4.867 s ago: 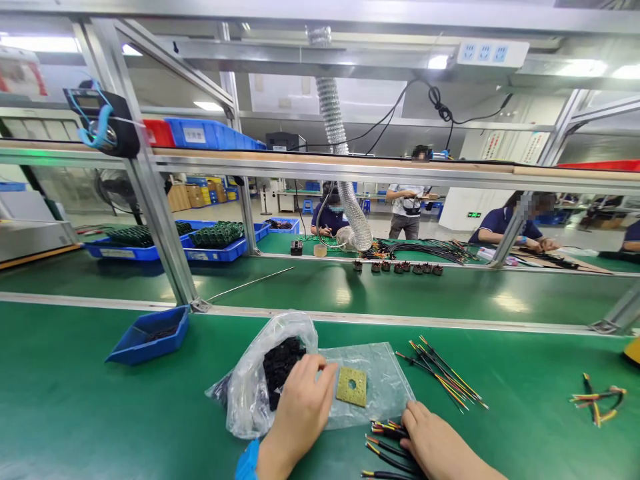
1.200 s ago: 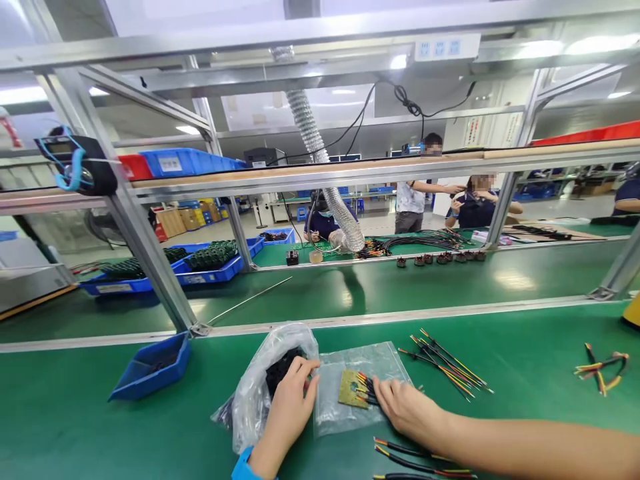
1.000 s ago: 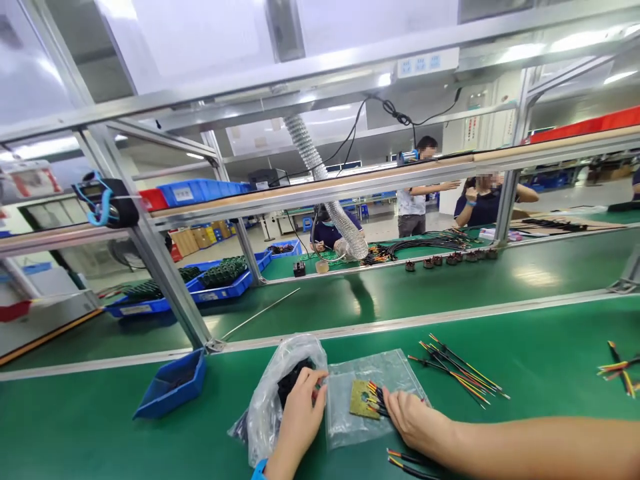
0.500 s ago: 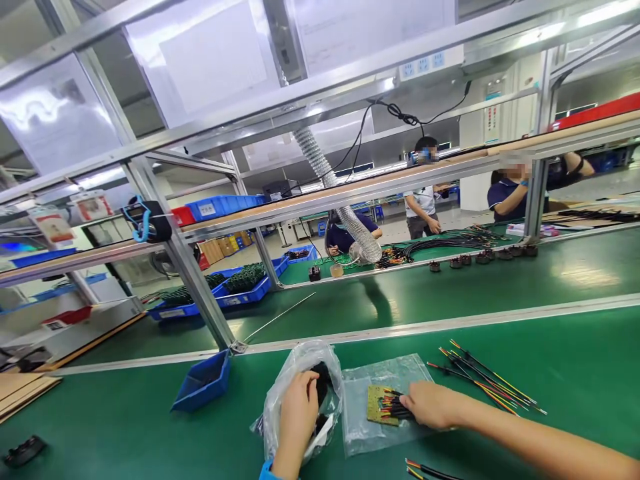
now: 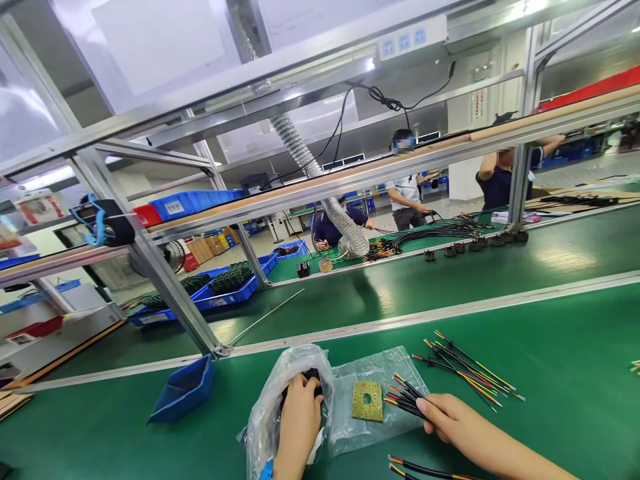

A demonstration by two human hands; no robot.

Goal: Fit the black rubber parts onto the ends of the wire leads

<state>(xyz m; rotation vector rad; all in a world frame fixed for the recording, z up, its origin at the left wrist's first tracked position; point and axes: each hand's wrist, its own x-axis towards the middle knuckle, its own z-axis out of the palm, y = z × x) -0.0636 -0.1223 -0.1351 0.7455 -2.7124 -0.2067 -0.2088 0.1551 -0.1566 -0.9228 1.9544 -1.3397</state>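
Observation:
My left hand [image 5: 301, 427] is at the mouth of a clear plastic bag [image 5: 265, 427], with its fingers among black parts [image 5: 313, 380] inside; whether it grips any is hidden. My right hand [image 5: 453, 420] pinches a bundle of black wires with coloured ends [image 5: 405, 400], holding them just above a flat clear plastic sheet [image 5: 395, 393]. On that sheet lies a square yellow-green pad with a round centre hole [image 5: 367, 401]. A loose fan of wires [image 5: 467, 370] lies on the green bench to the right.
More wires [image 5: 425, 469] lie at the bottom edge. A tilted blue bin [image 5: 183, 390] sits left of the bag. An aluminium frame [image 5: 220, 350] runs behind, with a second green bench, small parts and several people beyond it.
My right hand has lifted the wire bundle off the yellow-green pad and moved it right. My left hand is deeper at the bag. The view has tilted further.

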